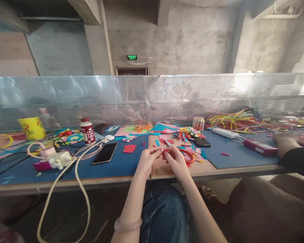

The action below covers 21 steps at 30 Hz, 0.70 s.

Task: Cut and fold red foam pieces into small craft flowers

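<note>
My left hand (150, 157) and my right hand (176, 158) meet over the table's front edge, both pinched on a small red paper piece (164, 151) held between the fingertips. Orange-handled scissors (187, 156) lie just right of my right hand. Red paper squares (129, 148) rest on the blue mat (121, 162) to the left. A heap of coloured paper scraps (192, 148) and a folded paper flower (186, 132) lie behind my hands.
A black phone (105, 153), a Costa bottle (87, 131), a yellow cup (32, 128) and pink cables (66, 168) sit at left. Another phone (202, 142), a white jar (198, 123), coloured strips (233, 119) and a neighbour's arm (291, 145) are right. A mesh screen (152, 98) backs the table.
</note>
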Available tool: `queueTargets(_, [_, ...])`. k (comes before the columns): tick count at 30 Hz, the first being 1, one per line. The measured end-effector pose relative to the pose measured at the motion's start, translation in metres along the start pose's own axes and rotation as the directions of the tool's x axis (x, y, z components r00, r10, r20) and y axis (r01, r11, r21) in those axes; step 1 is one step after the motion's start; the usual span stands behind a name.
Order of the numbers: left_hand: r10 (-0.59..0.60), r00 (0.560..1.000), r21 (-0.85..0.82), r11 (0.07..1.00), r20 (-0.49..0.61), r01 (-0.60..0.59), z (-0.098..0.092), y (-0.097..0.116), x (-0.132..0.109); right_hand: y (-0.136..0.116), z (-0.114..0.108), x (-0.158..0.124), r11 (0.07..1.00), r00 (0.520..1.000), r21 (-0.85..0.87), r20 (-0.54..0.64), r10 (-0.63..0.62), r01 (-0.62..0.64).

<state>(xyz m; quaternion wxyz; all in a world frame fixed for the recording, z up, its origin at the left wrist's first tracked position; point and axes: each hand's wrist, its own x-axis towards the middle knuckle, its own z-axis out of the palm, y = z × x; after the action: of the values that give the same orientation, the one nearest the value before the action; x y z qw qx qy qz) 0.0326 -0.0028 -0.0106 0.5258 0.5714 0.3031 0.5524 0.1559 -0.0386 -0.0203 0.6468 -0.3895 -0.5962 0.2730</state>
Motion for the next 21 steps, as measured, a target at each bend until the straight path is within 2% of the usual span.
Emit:
queueTargets(16, [-0.028, 0.999, -0.005, 1.0, 0.025, 0.029, -0.0019, -0.0031, 0.0021, -0.0007, 0.0014, -0.0013, 0.996, 0.999, -0.085, 0.005, -0.035, 0.035])
queueTargets(21, [-0.035, 0.999, -0.002, 0.999, -0.003, 0.035, 0.0006, 0.0012, -0.0003, 0.001, 0.001, 0.0002, 1.0, 1.0, -0.023, -0.011, 0.006, -0.006])
